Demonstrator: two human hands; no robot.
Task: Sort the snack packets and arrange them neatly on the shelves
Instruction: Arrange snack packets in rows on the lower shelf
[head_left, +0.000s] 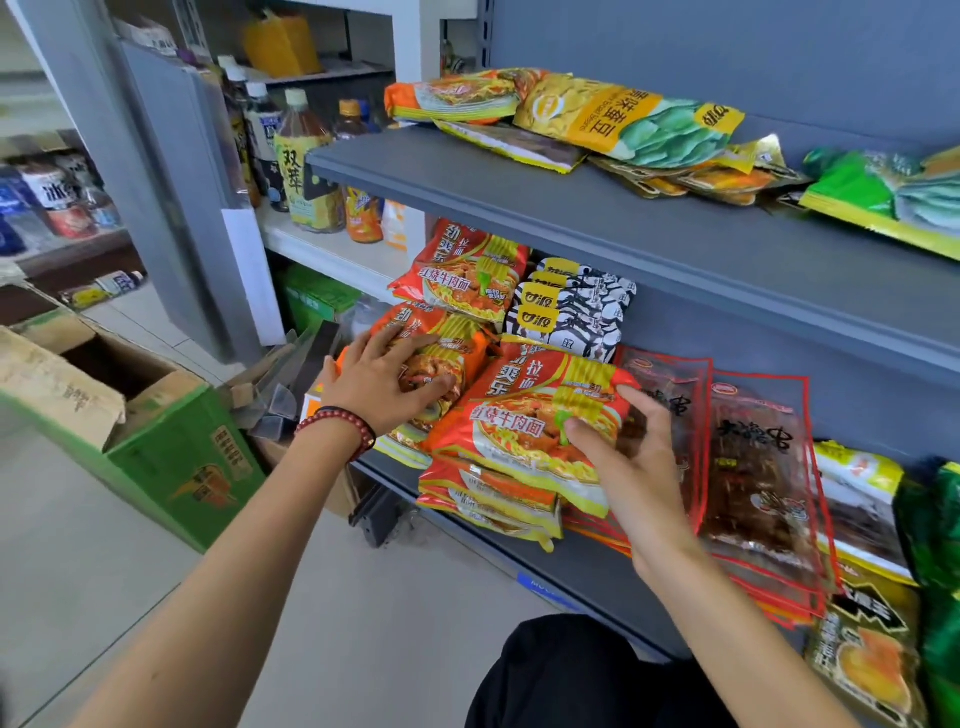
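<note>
**Lower grey metal shelf** (587, 577), left to right.
- Far left: stack of orange-and-red plastic noodle packets (462, 270), lying flat towards the back.
- Just right of it: black-and-white striped packets with yellow labels (576, 306), stacked.
- Near left: second noodle stack (441, 415). The left hand (387, 382) lies flat on its top packet, fingers spread and nearly straight, gripping nothing. A red beaded bracelet (337, 423) is on that wrist.
- Near centre: third noodle stack (493, 499), close to the shelf's front edge. Its top noodle packet (524, 415) sits tilted, its left corner overlapping the second stack.
- The right hand (631, 467) holds this packet at its right side, thumb pressed on the printed face and fingers curled round the edge.
- Right of that: clear red-bordered flat packets of dark brown snack (753, 467), overlapping one another and partly beneath the right hand.
- Far right: mixed yellow-and-green packets (857, 483), cut off by the frame.

**Upper grey metal shelf** (571, 208).
- Left: one orange noodle packet (452, 96).
- Centre: a large yellow-and-green snack bag (634, 122) lying across loose yellow packets.
- Right: green packets (883, 192).

**Surroundings.**
- Far left: white shelf of capped drink bottles (306, 166).
- Near left: open green cardboard box (176, 467) on the pale floor.
</note>
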